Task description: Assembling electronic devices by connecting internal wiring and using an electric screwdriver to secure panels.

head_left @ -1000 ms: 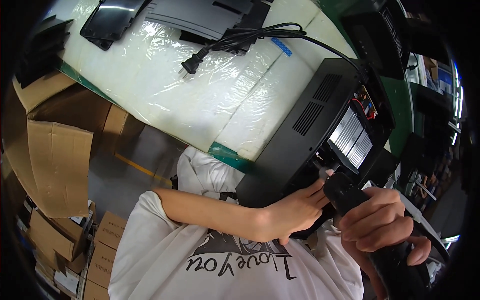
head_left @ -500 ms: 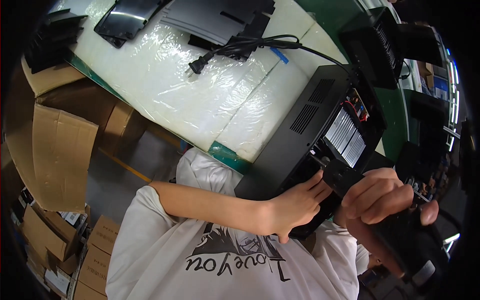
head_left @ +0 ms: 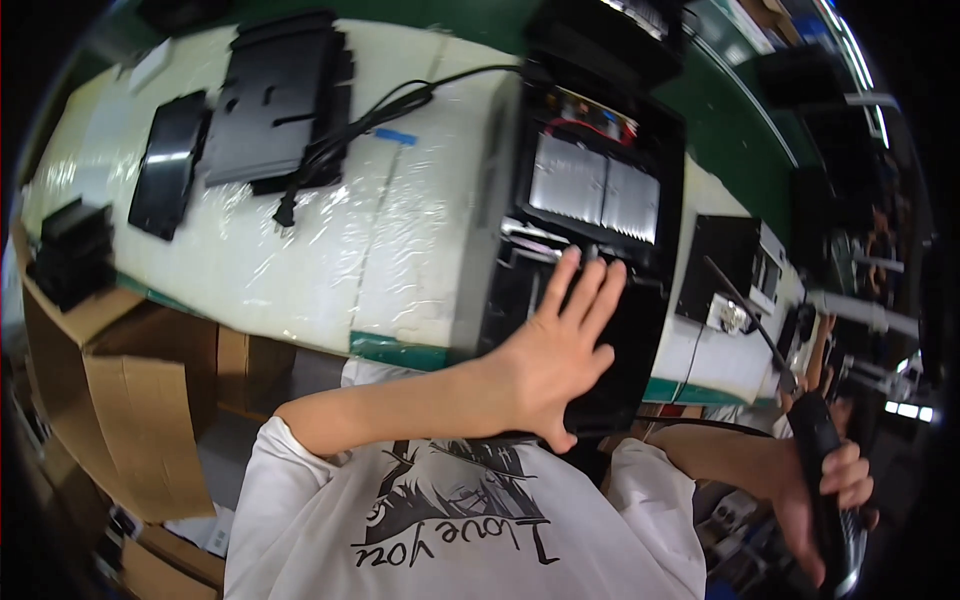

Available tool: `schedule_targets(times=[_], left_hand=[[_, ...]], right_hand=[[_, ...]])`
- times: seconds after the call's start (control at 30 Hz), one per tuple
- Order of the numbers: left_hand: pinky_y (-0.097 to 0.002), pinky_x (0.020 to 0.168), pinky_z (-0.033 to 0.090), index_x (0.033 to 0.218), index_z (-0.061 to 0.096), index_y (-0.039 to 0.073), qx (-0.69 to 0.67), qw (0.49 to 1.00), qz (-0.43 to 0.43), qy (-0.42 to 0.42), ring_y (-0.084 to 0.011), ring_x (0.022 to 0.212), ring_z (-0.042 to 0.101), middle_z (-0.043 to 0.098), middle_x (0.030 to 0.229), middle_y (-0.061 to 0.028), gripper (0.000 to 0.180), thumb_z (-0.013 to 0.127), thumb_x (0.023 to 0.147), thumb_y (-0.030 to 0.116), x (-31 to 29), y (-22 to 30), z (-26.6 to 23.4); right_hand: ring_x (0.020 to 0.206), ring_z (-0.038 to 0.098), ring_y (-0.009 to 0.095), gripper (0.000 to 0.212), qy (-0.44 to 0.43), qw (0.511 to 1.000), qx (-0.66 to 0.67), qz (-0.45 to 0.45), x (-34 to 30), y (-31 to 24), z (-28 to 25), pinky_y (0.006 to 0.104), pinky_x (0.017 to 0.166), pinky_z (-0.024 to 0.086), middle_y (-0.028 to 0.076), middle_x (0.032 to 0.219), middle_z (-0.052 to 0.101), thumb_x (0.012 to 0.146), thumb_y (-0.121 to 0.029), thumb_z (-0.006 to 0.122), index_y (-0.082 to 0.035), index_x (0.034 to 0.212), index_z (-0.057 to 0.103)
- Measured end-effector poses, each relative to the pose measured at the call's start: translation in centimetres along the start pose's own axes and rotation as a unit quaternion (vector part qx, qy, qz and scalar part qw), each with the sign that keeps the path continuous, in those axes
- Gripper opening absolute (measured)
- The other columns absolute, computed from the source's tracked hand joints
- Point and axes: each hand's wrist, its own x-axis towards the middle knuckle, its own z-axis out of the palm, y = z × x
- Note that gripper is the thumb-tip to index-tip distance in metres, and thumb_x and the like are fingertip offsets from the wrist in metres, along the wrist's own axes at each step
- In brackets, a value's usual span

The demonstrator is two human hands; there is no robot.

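Note:
A black metal case (head_left: 482, 240) lies open in front of me, its left side blurred. Inside it show two silver ribbed metal blocks (head_left: 595, 187) and, beyond them, a circuit board with red wires (head_left: 590, 118). My left hand (head_left: 555, 365) rests over the nearer part of the case, fingers spread, fingertips close to the near edge of the silver blocks. Off to the right, my right hand (head_left: 848, 482) is wrapped round a black electric screwdriver (head_left: 818, 432), whose long thin bit points up and away, clear of the case. What lies under my left palm is hidden.
A black power cord (head_left: 400, 105) with its plug (head_left: 285, 212) lies left of the case. Stacked dark panels (head_left: 270, 100) sit further left. Another black unit (head_left: 718, 265) stands to the right. A cardboard box (head_left: 140, 420) stands left below the table edge.
The screwdriver has moved from the case out to the right in my right hand. My left hand has opened its fingers over the case. The view has turned.

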Motion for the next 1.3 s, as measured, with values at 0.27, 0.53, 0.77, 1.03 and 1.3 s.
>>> schedule_targets(times=[0.27, 0.53, 0.77, 1.03, 1.3], left_hand=[[-0.0629, 0.106, 0.007, 0.083, 0.057, 0.002, -0.032, 0.999, -0.008, 0.038, -0.0524, 0.130, 0.017, 0.020, 0.139, -0.0366, 0.056, 0.076, 0.056, 0.047, 3.7, -0.9, -1.2], [-0.0362, 0.087, 0.040, 0.096, 0.060, 0.002, -0.029, 0.999, -0.020, 0.006, -0.0225, 0.093, 0.053, 0.057, 0.102, -0.0093, 0.038, 0.072, 0.064, 0.019, -1.0, 2.4, 0.2], [-0.0267, 0.061, 0.041, 0.097, 0.066, 0.002, -0.012, 0.993, 0.026, 0.114, -0.0161, 0.066, 0.053, 0.060, 0.079, -0.0027, 0.036, 0.070, 0.065, 0.017, -1.6, 1.4, 1.6], [-0.0264, 0.054, 0.040, 0.090, 0.069, 0.004, -0.004, 0.988, 0.031, 0.150, -0.0172, 0.060, 0.055, 0.064, 0.075, -0.0031, 0.033, 0.074, 0.059, 0.015, -1.5, 1.3, 1.9], [-0.0260, 0.051, 0.040, 0.089, 0.070, 0.004, -0.005, 0.984, 0.032, 0.173, -0.0172, 0.056, 0.054, 0.062, 0.069, -0.0032, 0.033, 0.075, 0.058, 0.014, -1.8, 1.5, 2.1]], right_hand=[[0.054, 0.046, 0.024, 0.085, 0.074, 0.992, -0.096, 0.020, -3.7, 0.4, -9.6, 0.0383, 0.049, 0.040, 0.015, 0.075, 0.053, 0.077, -0.080, 0.031, -0.011, 0.125, 0.038], [0.051, 0.046, 0.023, 0.081, 0.256, 0.923, -0.280, 0.066, -6.3, 2.4, -10.9, 0.0380, 0.049, 0.041, 0.012, 0.067, 0.051, 0.076, -0.082, 0.025, -0.013, 0.116, 0.043], [0.048, 0.047, 0.022, 0.083, 0.292, 0.894, -0.329, 0.085, -7.7, 4.0, -10.9, 0.0368, 0.048, 0.040, 0.011, 0.065, 0.051, 0.075, -0.083, 0.025, -0.012, 0.115, 0.041], [0.054, 0.046, 0.019, 0.073, 0.251, 0.909, -0.255, 0.214, -3.2, 8.7, -11.4, 0.0341, 0.051, 0.039, 0.007, 0.068, 0.049, 0.074, -0.077, 0.044, -0.012, 0.106, 0.049], [0.038, 0.044, 0.009, 0.040, 0.241, 0.825, -0.368, 0.356, 1.1, 14.3, -6.6, 0.0226, 0.035, 0.036, 0.000, 0.053, 0.046, 0.091, -0.048, 0.050, -0.008, 0.093, 0.054]])
